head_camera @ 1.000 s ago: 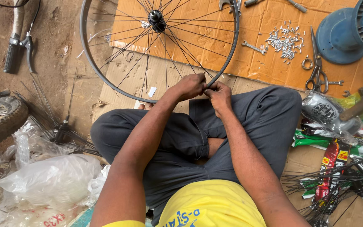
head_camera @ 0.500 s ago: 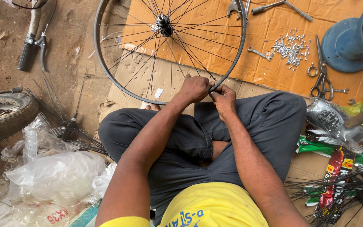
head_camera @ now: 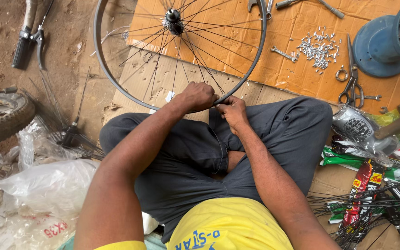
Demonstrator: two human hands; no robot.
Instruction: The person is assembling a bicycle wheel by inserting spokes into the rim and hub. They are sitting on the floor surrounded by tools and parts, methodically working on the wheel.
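The bicycle wheel [head_camera: 116, 81] is a bare dark metal rim with thin spokes running to a central hub [head_camera: 172, 18]; it lies almost flat on the cardboard sheet [head_camera: 292, 69], its lower edge at the seated person's crossed legs and its upper arc cut off by the top of the view. The left hand [head_camera: 197, 96] is closed over the rim's near edge; the right hand [head_camera: 230, 109], just beside it, has its fingers pressed together at the rim, pinching something too small to identify. A tyre [head_camera: 1, 115] lies at the floor's left edge. Scissors [head_camera: 352, 83], a small spanner [head_camera: 283, 54] and a scatter of spoke nipples [head_camera: 318, 46] occupy the cardboard's right portion. Loose spokes [head_camera: 362, 203] lie at lower right.
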